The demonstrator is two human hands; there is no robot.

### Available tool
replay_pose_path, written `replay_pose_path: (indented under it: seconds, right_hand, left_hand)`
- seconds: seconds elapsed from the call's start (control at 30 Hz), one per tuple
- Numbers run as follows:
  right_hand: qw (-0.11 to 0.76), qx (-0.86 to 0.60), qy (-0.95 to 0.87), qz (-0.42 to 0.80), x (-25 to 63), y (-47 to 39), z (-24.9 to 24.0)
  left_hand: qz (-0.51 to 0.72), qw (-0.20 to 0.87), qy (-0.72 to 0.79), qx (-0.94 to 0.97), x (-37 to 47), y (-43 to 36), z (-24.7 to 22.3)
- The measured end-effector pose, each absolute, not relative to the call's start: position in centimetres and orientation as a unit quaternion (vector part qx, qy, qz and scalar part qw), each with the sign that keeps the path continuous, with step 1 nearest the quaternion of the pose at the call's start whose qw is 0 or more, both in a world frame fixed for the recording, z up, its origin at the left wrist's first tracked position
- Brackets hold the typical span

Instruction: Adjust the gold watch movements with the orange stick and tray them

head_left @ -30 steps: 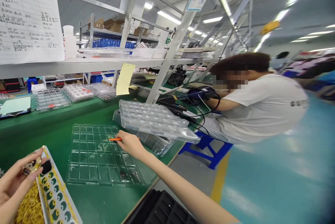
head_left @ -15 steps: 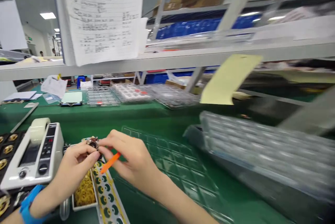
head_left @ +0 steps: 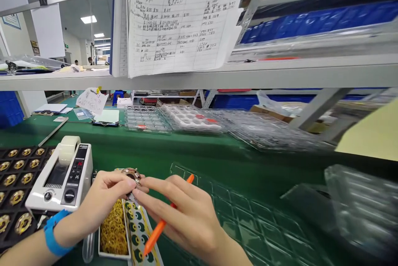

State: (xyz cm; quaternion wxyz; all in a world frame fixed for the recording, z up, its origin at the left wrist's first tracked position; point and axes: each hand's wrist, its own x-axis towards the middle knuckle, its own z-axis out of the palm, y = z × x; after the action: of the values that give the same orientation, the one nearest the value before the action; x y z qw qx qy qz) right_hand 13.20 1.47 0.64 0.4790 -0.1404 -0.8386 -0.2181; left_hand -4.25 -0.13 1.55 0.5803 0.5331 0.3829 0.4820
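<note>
My left hand point(head_left: 101, 195), a blue band on its wrist, pinches a small round metal part point(head_left: 132, 173) with copper-coloured and dark areas. The index finger and thumb of my right hand point(head_left: 189, 212) meet at the near right edge of that part. An orange pen-like tool point(head_left: 155, 235) lies slanted through the right hand's fingers, its tapered end pointing down and left. Just below the hands are a white box point(head_left: 127, 233) of yellow rings point(head_left: 113, 226) and a pale strip point(head_left: 137, 253) bearing dark green and yellow round pieces. My fingers cover some of the part.
A white tape dispenser point(head_left: 60, 191) stands left, beside a black tray point(head_left: 12, 199) of gold-coloured ring parts. Clear plastic trays point(head_left: 248, 212) lie right of my hands, with more point(head_left: 267, 127) along the back. A shelf beam point(head_left: 248, 77) crosses above, with handwritten sheets point(head_left: 180, 29) hanging over it.
The view has swung left, so the scene sits further right. My right hand has turned, and the orange tool now shows longer across its fingers. The round part stays between both hands.
</note>
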Motion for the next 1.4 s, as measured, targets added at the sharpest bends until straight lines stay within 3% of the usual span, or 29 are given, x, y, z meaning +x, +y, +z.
replay_pose_path:
  seconds: [0.1,0.2,0.33,0.5,0.8,1.4]
  right_hand:
    - [0.541,-0.176,-0.813,-0.128,13.2,1.1,0.4]
    - [0.598,-0.266,-0.755,0.054,13.1,1.0,0.7]
    - [0.583,-0.319,-0.706,0.244,13.0,1.7,0.9]
    - [0.556,-0.339,-0.675,0.347,13.0,2.2,0.9]
    - [0.526,-0.371,-0.680,0.351,13.0,1.8,1.7]
    - [0.551,-0.383,-0.722,0.170,12.4,1.3,0.6]
  left_hand:
    - [0.491,0.600,0.354,0.523,-4.2,0.0,1.1]
    - [0.512,0.618,0.320,0.504,-4.3,0.0,0.7]
    - [0.511,0.604,0.268,0.549,-4.4,-0.2,0.3]
    - [0.486,0.552,0.279,0.617,-4.7,-0.4,-0.1]
    - [0.437,0.475,0.344,0.682,-5.1,-0.2,-0.5]
    - [0.453,0.438,0.397,0.667,-4.1,-0.4,-0.4]
